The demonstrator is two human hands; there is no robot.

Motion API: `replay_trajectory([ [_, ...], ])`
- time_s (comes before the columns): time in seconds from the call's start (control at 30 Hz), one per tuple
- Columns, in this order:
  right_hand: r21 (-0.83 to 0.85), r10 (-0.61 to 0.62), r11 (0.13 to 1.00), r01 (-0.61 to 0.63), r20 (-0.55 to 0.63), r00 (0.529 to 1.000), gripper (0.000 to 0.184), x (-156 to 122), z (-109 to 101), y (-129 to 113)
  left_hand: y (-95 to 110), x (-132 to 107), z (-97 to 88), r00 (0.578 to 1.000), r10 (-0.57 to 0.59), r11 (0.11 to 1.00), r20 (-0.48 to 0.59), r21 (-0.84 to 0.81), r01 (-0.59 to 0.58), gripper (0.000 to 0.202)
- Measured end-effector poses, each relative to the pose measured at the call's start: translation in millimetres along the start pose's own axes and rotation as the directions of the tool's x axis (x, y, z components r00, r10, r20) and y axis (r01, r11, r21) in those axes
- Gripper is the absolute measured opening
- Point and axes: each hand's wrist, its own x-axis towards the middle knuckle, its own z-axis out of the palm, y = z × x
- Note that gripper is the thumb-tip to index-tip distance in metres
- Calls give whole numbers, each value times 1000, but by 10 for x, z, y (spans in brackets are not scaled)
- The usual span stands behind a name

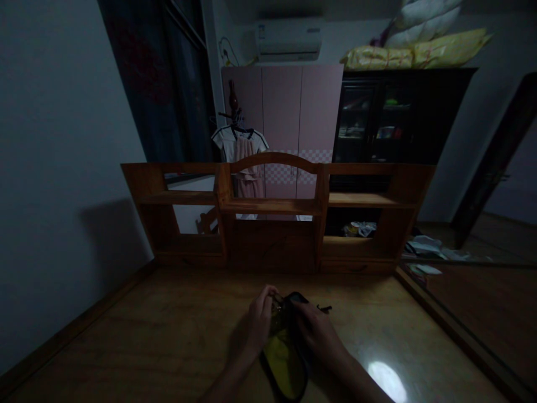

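Low in the head view lies a long, rounded black-rimmed item (285, 366) with a yellow inner face, on the wooden board; its kind is too dim to tell. My left hand (260, 316) is closed at its upper left, fingers bent around a small shiny part with thin dark lines (277, 307). My right hand (316, 330) grips the upper right side, its thumb and fingers curled over the dark end (297, 296). A short dark strap or cord end (325, 309) sticks out past the right hand. Both hands hide the item's middle.
The wooden board (168, 324) meets an open wooden shelf unit (272, 207) at its far side. A raised wooden edge (453, 330) runs along the right. Bags and papers (432, 246) lie beyond it. Clothes (241, 151) hang behind, before a pink wardrobe (281, 106).
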Motion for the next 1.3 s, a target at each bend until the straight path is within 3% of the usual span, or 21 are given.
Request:
replay_trajectory([
  [0.2, -4, -5, 1000, 5, -1, 1000, 34, 6, -13, -40, -30, 29, 6, 997, -45, 998, -55, -52, 42, 29],
  [0.47, -5, 7, 1000, -7, 16, 1000, 34, 1, -10, -37, -34, 91, -55, 996, 3, 1000, -87, -9, -4, 23],
  [1.0, -21, -5, 1000, 5, 1, 1000, 34, -3, 1, -4, -35, 105, -80, 996, -9, 1000, -88, -4, 9, 23],
  [1.3, -10, 8, 1000, -8, 13, 1000, 34, -7, -21, -45, -182, 160, -65, 992, -103, 983, -68, -159, 91, 25],
])
